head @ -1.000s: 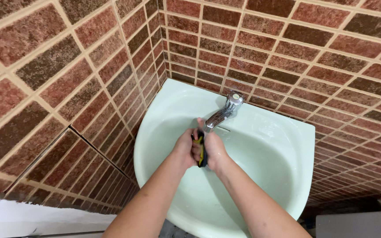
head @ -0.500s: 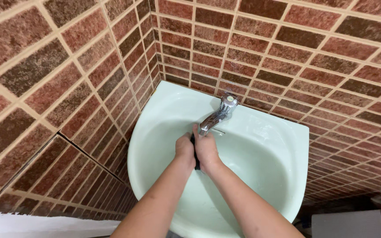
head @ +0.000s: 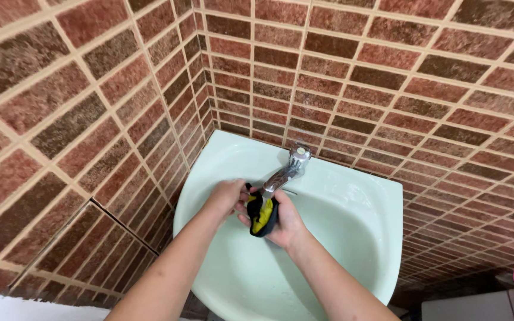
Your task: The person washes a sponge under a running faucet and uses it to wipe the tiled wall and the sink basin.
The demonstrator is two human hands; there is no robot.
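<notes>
Two hands, left hand (head: 226, 199) and right hand (head: 285, 221), now parted slightly, grip a black-and-yellow cloth (head: 261, 215) (under the faucet (head: 285, 172)).

Both bare forearms are stretched forward and drawn together, so that the hands meet at the middle of the view. The left hand (head: 226, 198) is curled inward, knuckles turned up, its fingers closed. The right hand (head: 285, 221) is cupped beneath and opposite it (palm turned toward the left), its fingers bent in a grasp.
</notes>
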